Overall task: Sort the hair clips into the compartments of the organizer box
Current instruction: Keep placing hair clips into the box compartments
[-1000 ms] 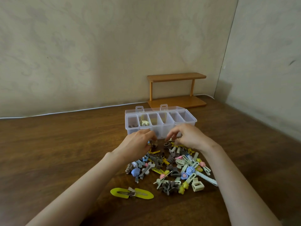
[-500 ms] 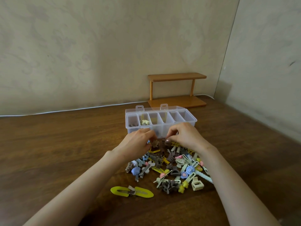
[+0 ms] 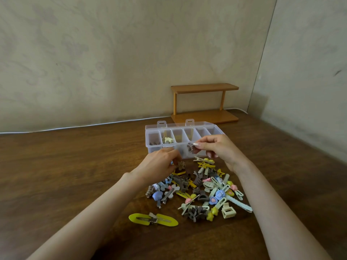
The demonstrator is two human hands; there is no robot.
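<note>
A clear plastic organizer box (image 3: 150, 128) with several compartments stands open on the wooden table. Its leftmost compartment holds brown clips (image 3: 154, 143) and the one beside it a cream clip (image 3: 168, 140). In front of the box lies a pile of coloured hair clips (image 3: 202, 190). My right hand (image 3: 219, 147) pinches a small brown claw clip (image 3: 190, 147), lifted in front of the box's near wall. My left hand (image 3: 161, 166) is at the pile's far edge, fingers pinching a tan clip (image 3: 181, 164).
A large yellow snap clip (image 3: 153, 219) lies apart, nearer to me than the pile. A small wooden shelf (image 3: 204, 103) stands behind the box against the wall. A white cable (image 3: 75, 126) runs along the table's back edge.
My right hand has risen from the pile with the brown claw clip, up to the front of the box. My left hand stays low at the pile.
</note>
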